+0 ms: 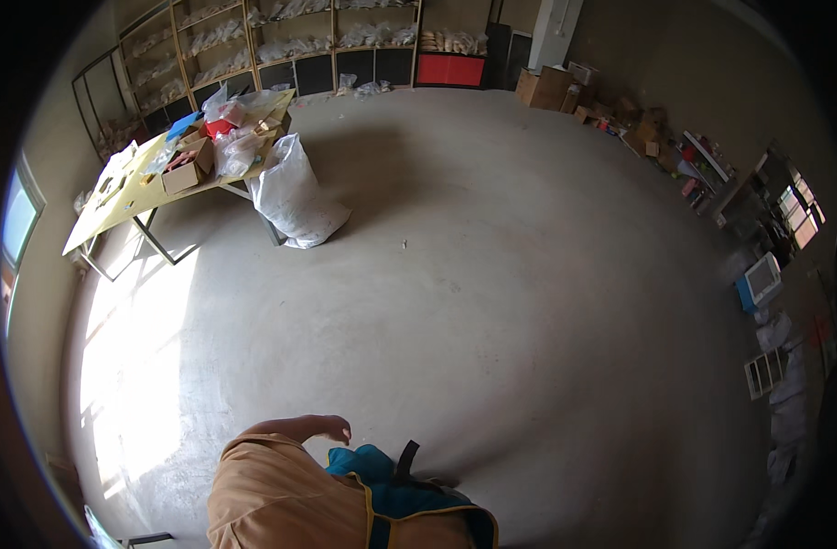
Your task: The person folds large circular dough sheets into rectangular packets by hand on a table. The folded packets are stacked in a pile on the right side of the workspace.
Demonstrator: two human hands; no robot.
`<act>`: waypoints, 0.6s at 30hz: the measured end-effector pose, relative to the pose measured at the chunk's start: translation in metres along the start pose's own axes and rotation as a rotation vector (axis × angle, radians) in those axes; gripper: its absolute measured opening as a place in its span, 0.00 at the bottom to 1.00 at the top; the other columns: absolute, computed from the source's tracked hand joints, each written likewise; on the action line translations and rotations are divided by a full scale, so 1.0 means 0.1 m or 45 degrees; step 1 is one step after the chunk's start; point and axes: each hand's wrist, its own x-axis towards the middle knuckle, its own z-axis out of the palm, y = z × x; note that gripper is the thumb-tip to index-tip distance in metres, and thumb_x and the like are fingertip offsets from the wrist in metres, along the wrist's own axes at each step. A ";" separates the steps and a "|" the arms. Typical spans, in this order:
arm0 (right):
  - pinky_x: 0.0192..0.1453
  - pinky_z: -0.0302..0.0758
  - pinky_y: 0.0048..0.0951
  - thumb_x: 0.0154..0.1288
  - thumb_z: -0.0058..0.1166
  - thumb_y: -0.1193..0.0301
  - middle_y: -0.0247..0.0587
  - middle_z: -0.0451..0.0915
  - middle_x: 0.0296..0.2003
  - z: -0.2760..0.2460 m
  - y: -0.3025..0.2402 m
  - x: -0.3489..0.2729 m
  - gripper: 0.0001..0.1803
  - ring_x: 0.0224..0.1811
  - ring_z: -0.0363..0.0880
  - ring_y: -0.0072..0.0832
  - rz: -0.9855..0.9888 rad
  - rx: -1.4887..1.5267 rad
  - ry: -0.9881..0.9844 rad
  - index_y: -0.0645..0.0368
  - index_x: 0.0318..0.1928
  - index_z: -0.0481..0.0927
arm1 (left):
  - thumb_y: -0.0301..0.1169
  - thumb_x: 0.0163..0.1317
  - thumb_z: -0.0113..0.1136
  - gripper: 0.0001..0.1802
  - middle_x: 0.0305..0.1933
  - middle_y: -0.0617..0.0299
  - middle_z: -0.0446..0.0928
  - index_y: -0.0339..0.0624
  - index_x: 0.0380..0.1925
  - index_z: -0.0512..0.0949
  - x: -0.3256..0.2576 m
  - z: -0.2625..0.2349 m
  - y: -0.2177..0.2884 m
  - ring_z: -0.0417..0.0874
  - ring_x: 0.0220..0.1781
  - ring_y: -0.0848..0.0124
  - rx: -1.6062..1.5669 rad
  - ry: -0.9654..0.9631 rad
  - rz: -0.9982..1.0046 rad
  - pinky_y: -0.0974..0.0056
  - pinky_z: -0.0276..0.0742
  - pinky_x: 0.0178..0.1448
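My left hand (339, 429) is held in front of my body at the lower edge, above the bare grey floor. Its fingers hang loosely downward and I see nothing in them. Close beside it is the teal garment with yellow trim (372, 465) that I wear over a tan shirt (286, 494). A black strap (405, 459) sticks up from the garment. My right hand is out of sight.
A yellowish table (116, 210) at the far left carries a cardboard box (188, 172), a blue item and plastic bags. Against its near leg leans a white sack (295, 197). Shelves (253, 46) of bagged goods line the back wall; boxes (546, 89) and clutter run along the right.
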 end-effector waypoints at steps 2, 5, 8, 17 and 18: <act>0.58 0.82 0.39 0.69 0.63 0.65 0.42 0.89 0.46 -0.41 -0.15 0.70 0.12 0.51 0.87 0.37 0.063 -0.095 -0.088 0.54 0.49 0.90 | 0.43 0.59 0.68 0.25 0.54 0.51 0.86 0.49 0.56 0.84 0.47 -0.18 0.39 0.85 0.60 0.52 -0.229 0.559 -0.250 0.49 0.82 0.63; 0.56 0.82 0.38 0.69 0.63 0.65 0.41 0.89 0.45 -1.11 -0.17 1.79 0.11 0.50 0.87 0.36 0.175 -0.205 -0.171 0.53 0.48 0.90 | 0.44 0.63 0.66 0.18 0.51 0.54 0.87 0.50 0.50 0.86 1.12 -0.30 0.85 0.89 0.51 0.55 -0.425 0.647 -0.435 0.52 0.86 0.56; 0.54 0.83 0.38 0.69 0.63 0.66 0.40 0.89 0.44 -1.96 -0.36 2.96 0.11 0.50 0.87 0.35 0.108 -0.563 -0.262 0.52 0.47 0.90 | 0.39 0.63 0.67 0.18 0.49 0.63 0.89 0.58 0.53 0.87 1.57 -0.50 1.37 0.89 0.53 0.61 0.204 0.061 -0.165 0.54 0.85 0.56; 0.56 0.80 0.37 0.75 0.56 0.66 0.52 0.86 0.49 -4.55 -4.34 6.65 0.14 0.52 0.85 0.46 -0.653 0.133 0.414 0.62 0.51 0.85 | 0.45 0.57 0.72 0.23 0.53 0.60 0.88 0.55 0.54 0.88 3.78 -2.38 3.79 0.87 0.57 0.58 -0.155 0.036 -0.493 0.52 0.83 0.59; 0.57 0.80 0.38 0.75 0.56 0.66 0.52 0.86 0.50 -4.72 -4.70 6.99 0.14 0.52 0.85 0.46 -0.900 0.164 0.419 0.62 0.50 0.85 | 0.46 0.57 0.73 0.24 0.54 0.59 0.88 0.54 0.54 0.88 4.21 -2.71 4.05 0.87 0.58 0.57 -0.117 0.044 -0.483 0.52 0.83 0.60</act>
